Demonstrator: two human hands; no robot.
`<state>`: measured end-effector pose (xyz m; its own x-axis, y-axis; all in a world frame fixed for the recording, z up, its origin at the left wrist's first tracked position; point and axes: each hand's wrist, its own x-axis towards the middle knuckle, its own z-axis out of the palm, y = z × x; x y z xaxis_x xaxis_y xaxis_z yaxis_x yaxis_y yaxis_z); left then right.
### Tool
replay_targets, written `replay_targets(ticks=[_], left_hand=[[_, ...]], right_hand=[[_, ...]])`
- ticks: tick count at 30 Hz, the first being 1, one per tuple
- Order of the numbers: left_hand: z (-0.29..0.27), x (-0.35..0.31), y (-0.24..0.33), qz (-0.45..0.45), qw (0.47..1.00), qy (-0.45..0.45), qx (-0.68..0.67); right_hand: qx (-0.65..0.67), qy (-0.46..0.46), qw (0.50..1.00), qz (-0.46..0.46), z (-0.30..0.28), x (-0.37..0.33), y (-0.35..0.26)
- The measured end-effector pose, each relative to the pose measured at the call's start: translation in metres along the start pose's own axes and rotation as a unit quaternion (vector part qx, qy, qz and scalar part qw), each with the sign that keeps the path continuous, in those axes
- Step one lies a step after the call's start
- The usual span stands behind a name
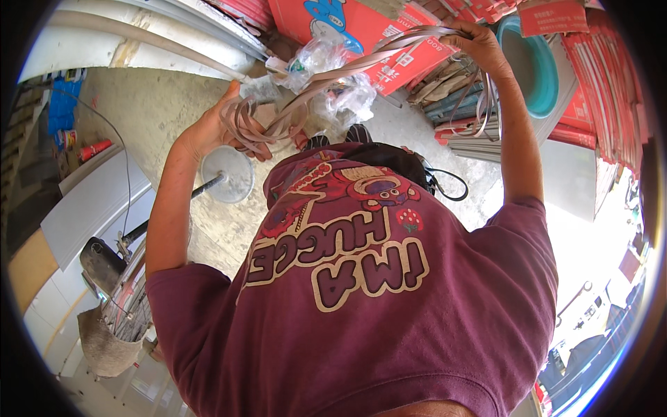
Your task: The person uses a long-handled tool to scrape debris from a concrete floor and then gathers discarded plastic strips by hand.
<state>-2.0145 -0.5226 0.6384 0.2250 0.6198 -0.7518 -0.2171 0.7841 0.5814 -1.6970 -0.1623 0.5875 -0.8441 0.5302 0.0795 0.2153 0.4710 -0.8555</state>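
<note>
A long bundle of flat, greyish-pink strapping band [326, 78] stretches between my two hands. Its looped, coiled end is gripped by my left hand [206, 129], with the loops spilling past the fingers. At the upper right my right hand [478, 46] is closed on the other end, thumb and fingers pinching the strands. Loose loops of the band hang below the right hand. Behind the stretched band, between my hands, lies a heap of clear plastic bags [333, 94].
Red printed cardboard [406, 66] and flattened cartons [604, 90] are stacked ahead and right. A teal basin [531, 69] stands beside them. On the left are a round-based stand [228, 175], a bicycle wheel [128, 313] and blue packages [64, 104]. Concrete floor [156, 87] shows between.
</note>
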Motion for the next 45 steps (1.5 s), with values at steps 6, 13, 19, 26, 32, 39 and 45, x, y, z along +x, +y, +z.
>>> replay_targets(ticks=[6,13,19,26,32,39,45], left_hand=[[0.031,-0.030,0.014,0.123,0.985,-0.111,-0.042],[0.052,-0.081,0.033,0.276,0.952,-0.092,0.095],[0.069,-0.098,0.063,0.489,0.850,-0.097,0.172],[0.060,-0.115,0.114,0.565,0.713,-0.314,0.271],[0.063,-0.107,0.096,0.649,0.713,-0.218,-0.152],[0.043,-0.076,0.087,0.670,0.565,-0.188,-0.443],[0.026,-0.061,0.075,0.679,0.540,-0.207,-0.452]], right_hand=[[0.011,-0.012,0.988,0.153,-0.006,0.002,0.011],[0.072,-0.099,0.960,0.251,0.004,-0.002,0.039],[0.160,-0.127,0.940,0.274,0.031,-0.005,0.042],[0.180,-0.196,0.923,0.279,0.061,-0.008,0.059],[0.183,-0.164,0.918,0.312,0.067,-0.019,0.055],[0.152,-0.175,0.941,0.246,0.068,-0.031,0.038],[0.158,-0.207,0.924,0.280,0.074,-0.050,0.043]])
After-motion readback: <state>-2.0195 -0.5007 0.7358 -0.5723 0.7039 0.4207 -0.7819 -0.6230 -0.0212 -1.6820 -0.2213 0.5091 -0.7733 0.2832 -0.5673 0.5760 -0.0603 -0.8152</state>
